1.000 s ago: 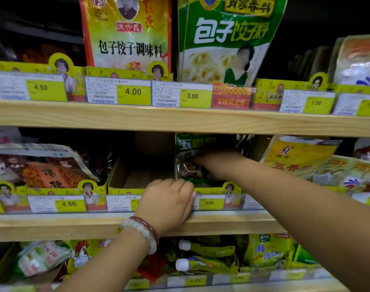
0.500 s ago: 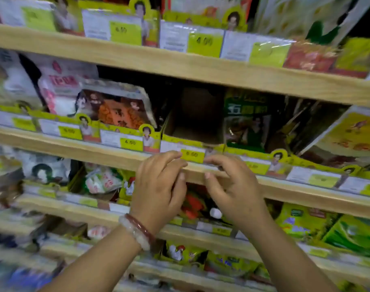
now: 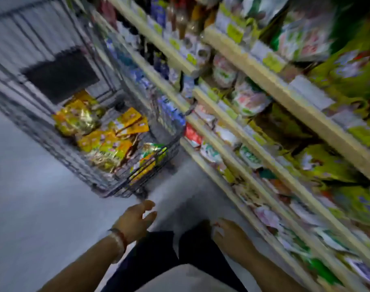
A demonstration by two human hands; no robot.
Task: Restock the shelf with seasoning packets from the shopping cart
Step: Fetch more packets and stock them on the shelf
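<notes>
Both hands have left the shelf [image 3: 253, 127] edge and hang empty over the floor in the head view, left hand [image 3: 135, 222] at 6 o'clock with fingers spread loose, right hand [image 3: 230, 234] at 5 with fingers relaxed. Seasoning packets [image 3: 108, 133] lie heaped in the shopping cart [image 3: 125, 186] at 10 o'clock, well apart from either hand. Motion blur suggests a fast turn, so a hasty reach could clip the cart's wire rim or snag several slippery packets at once.

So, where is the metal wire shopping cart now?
In the head view, the metal wire shopping cart stands on the grey floor at the left, beside the wooden shelves, with yellow seasoning packets inside.
</notes>
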